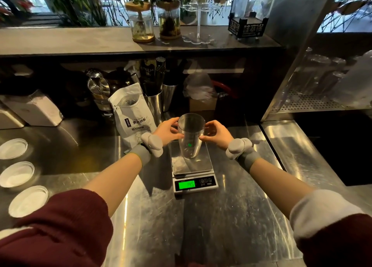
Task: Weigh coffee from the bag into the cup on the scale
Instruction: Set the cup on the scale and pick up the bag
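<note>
A clear, empty plastic cup (190, 138) stands upright on the steel platform of a digital scale (192, 167) whose green display is lit. My left hand (168, 131) holds the cup's left side with curled fingers. My right hand (216, 133) holds its right side the same way. A white coffee bag (131, 113) with dark print stands upright on the counter just left of my left hand, its top open.
Three white round lids (17, 175) lie along the counter's left edge. Steel tumblers (155, 103), strainers and a white dispenser (34, 109) crowd the back under a shelf with plant jars (142, 23). A perforated rack with glasses (314, 81) sits at right.
</note>
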`<state>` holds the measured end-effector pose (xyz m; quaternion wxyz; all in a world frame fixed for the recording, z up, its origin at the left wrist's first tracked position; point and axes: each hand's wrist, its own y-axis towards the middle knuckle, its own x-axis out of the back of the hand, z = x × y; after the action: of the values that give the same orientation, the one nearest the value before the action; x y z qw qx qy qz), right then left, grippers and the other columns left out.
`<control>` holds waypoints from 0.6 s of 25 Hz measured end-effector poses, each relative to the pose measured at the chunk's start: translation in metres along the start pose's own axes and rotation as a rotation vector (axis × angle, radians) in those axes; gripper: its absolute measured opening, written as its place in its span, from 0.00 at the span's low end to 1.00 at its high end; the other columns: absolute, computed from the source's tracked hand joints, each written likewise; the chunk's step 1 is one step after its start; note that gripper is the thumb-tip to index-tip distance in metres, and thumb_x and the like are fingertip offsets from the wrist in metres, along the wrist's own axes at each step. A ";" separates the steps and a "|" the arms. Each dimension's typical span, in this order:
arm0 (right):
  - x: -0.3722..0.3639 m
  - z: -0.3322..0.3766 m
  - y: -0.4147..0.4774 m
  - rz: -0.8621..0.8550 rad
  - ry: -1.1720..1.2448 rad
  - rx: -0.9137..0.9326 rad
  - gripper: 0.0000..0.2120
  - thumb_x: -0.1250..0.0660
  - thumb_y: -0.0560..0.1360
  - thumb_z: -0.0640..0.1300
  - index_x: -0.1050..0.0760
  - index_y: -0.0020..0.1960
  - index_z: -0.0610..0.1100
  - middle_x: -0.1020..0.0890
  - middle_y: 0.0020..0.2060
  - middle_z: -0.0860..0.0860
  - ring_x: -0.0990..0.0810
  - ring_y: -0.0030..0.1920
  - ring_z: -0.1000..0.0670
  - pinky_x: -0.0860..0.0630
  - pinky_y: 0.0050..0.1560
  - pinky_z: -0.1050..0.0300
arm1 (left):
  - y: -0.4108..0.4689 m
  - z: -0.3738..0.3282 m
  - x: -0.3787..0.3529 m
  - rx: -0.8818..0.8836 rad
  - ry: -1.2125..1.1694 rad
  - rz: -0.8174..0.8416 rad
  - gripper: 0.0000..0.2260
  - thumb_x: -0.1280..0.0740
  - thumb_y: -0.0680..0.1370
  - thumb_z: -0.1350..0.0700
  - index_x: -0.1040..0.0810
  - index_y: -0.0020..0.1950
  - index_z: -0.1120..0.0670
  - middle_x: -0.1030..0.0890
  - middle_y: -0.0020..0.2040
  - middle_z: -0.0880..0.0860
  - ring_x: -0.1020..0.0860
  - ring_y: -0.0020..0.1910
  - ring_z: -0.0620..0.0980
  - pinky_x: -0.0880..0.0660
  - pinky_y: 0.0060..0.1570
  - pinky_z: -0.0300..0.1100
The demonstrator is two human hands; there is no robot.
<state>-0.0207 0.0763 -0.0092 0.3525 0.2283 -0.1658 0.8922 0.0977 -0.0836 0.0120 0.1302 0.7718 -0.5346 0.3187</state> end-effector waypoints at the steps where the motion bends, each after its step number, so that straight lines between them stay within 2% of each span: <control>1: -0.001 -0.001 0.000 -0.001 0.013 -0.001 0.26 0.28 0.71 0.39 0.33 0.65 0.36 0.23 0.62 0.41 0.23 0.61 0.44 0.27 0.57 0.60 | 0.000 0.001 -0.001 0.001 0.001 -0.001 0.30 0.32 0.73 0.63 0.40 0.73 0.58 0.26 0.66 0.60 0.24 0.61 0.57 0.29 0.55 0.41; 6: -0.004 -0.011 -0.003 0.007 0.059 -0.023 0.26 0.29 0.72 0.40 0.34 0.67 0.37 0.24 0.63 0.41 0.24 0.62 0.44 0.27 0.57 0.59 | 0.000 0.016 -0.009 0.058 0.034 -0.009 0.34 0.31 0.73 0.62 0.43 0.74 0.59 0.30 0.69 0.59 0.27 0.64 0.57 0.28 0.62 0.49; 10: -0.011 -0.038 -0.004 0.014 -0.049 -0.161 0.27 0.29 0.73 0.42 0.34 0.68 0.37 0.26 0.65 0.41 0.25 0.64 0.44 0.27 0.63 0.52 | -0.005 0.041 -0.020 0.193 0.041 -0.051 0.28 0.34 0.74 0.64 0.40 0.72 0.61 0.28 0.66 0.62 0.26 0.61 0.62 0.29 0.62 0.50; 11: -0.013 -0.047 -0.003 0.054 -0.112 -0.235 0.27 0.30 0.74 0.43 0.34 0.68 0.36 0.25 0.64 0.41 0.24 0.62 0.44 0.25 0.59 0.52 | -0.007 0.048 -0.022 0.230 0.060 -0.058 0.26 0.34 0.75 0.64 0.38 0.71 0.61 0.27 0.65 0.62 0.26 0.60 0.62 0.30 0.61 0.50; 12: -0.017 -0.057 -0.005 0.116 -0.173 -0.323 0.26 0.30 0.74 0.44 0.33 0.67 0.36 0.23 0.62 0.41 0.22 0.57 0.45 0.22 0.50 0.56 | -0.009 0.056 -0.026 0.269 0.079 -0.053 0.24 0.35 0.75 0.63 0.37 0.70 0.61 0.26 0.64 0.62 0.26 0.61 0.61 0.30 0.61 0.51; 14: -0.025 -0.074 -0.010 0.232 -0.252 -0.464 0.23 0.31 0.75 0.45 0.30 0.66 0.36 0.20 0.54 0.41 0.23 0.45 0.49 0.28 0.30 0.66 | -0.015 0.070 -0.033 0.346 0.130 -0.017 0.22 0.36 0.76 0.60 0.36 0.69 0.61 0.26 0.65 0.62 0.27 0.63 0.60 0.30 0.63 0.50; 15: -0.031 -0.084 -0.011 0.272 -0.254 -0.508 0.23 0.31 0.74 0.45 0.29 0.65 0.35 0.20 0.49 0.42 0.24 0.41 0.49 0.31 0.24 0.68 | -0.017 0.078 -0.038 0.384 0.157 0.012 0.23 0.36 0.76 0.60 0.36 0.70 0.61 0.26 0.65 0.62 0.27 0.64 0.60 0.30 0.63 0.50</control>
<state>-0.0171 0.1056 -0.0948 0.2520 0.2182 -0.4553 0.8256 0.1325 -0.0911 -0.0688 0.0200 0.7521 -0.4568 0.4747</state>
